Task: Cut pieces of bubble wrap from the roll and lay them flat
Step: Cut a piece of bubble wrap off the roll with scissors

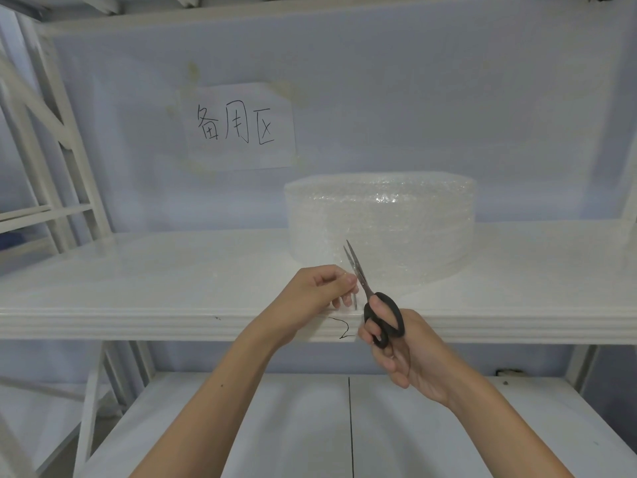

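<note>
Scissors (pixel 374 298) gripped in right hand (pixel 406 353), blades slightly parted; left hand (pixel 320 291) pinches bubble wrap (pixel 381 229) near shelf (pixel 172 305) front edge.

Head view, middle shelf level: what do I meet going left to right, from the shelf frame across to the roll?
White shelf frame → handwritten paper sign on the back wall → left hand, pinching the loose wrap edge → scissors, gripped by the right hand → bubble wrap roll.

Both forearms are showing bare from about six o'clock up to the hands, the left hand (pixel 319 291) and right hand (pixel 401 350) wearing no gloves or rings.
</note>
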`<move>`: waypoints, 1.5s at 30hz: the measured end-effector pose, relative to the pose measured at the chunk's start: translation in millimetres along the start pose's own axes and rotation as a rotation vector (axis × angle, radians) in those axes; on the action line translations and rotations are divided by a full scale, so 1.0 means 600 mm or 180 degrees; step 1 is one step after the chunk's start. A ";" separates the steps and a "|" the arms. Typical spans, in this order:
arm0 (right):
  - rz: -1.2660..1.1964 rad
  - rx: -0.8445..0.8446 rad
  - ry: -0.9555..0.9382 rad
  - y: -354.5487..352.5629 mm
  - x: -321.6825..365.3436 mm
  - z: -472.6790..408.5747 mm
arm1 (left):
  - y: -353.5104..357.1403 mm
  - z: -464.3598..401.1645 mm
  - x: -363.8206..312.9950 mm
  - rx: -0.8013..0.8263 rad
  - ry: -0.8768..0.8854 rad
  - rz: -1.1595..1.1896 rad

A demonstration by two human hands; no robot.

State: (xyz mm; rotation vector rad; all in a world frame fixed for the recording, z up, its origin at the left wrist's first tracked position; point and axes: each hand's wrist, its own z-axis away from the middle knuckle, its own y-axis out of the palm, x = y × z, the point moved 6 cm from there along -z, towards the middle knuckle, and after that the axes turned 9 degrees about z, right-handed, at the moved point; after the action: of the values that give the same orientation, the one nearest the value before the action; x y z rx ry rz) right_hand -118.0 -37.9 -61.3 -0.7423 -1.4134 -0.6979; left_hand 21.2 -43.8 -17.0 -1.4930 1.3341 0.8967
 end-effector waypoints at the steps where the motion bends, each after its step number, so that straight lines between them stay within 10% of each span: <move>1: -0.0023 0.0021 0.0005 0.000 0.001 -0.001 | 0.000 0.000 0.000 0.0018 -0.0007 0.0007; 45: 0.0069 0.0024 0.0009 0.001 -0.019 0.013 | -0.010 -0.003 -0.001 -0.0360 -0.0164 0.0163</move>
State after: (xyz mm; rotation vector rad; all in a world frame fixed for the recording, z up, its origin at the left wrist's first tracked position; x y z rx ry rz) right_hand -122.8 -31.7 -72.5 -0.7493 -1.4028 -0.6762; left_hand 26.6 -45.5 -14.7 -1.5169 1.3077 1.0519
